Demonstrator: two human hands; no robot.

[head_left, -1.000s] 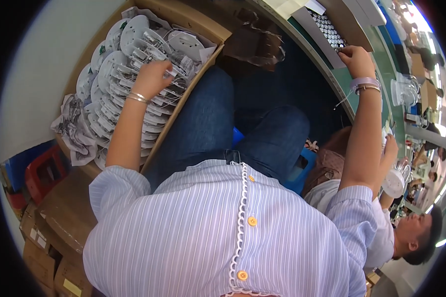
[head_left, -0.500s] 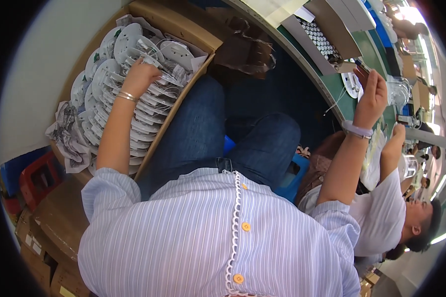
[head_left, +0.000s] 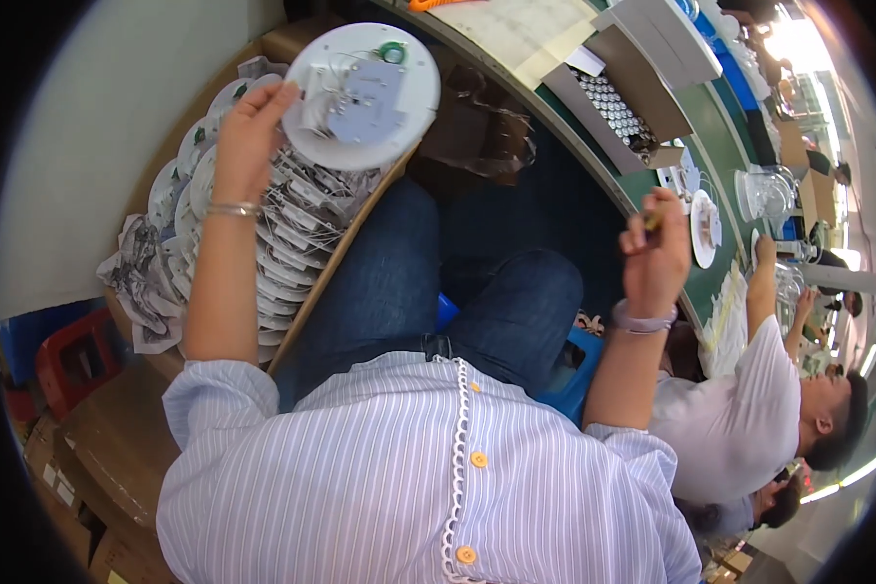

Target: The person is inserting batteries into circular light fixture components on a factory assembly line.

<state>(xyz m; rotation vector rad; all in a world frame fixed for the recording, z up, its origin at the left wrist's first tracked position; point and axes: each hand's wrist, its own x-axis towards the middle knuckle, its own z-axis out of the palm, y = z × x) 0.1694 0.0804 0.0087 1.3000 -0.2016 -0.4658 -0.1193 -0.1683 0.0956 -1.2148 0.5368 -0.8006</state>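
My left hand (head_left: 246, 146) is raised over the carton, its thumb and fingers pinching the edge of a round white lamp base plate (head_left: 414, 122). A grey-white panel, thin wires and a green ring show on its upturned face. Beneath it, the open carton (head_left: 357, 216) at my left holds several stacked rows of similar white plates (head_left: 287, 251), wires tangled among them. My right hand (head_left: 657, 258) hovers by the bench edge, fingers curled round a small object with a yellowish part; blur hides its kind.
On the green bench (head_left: 696, 107) stands a box (head_left: 594, 112) of small silver-topped cylinders. A round white plate (head_left: 706, 229) lies near its edge, with clear round covers (head_left: 769, 195) beyond. A co-worker (head_left: 740, 409) sits at my right. A red stool (head_left: 73, 360) stands at far left.
My left hand has lifted a white plate up out of the carton. My right hand has drawn back from over the bench toward me, fingers still curled. The co-worker's arm has shifted.
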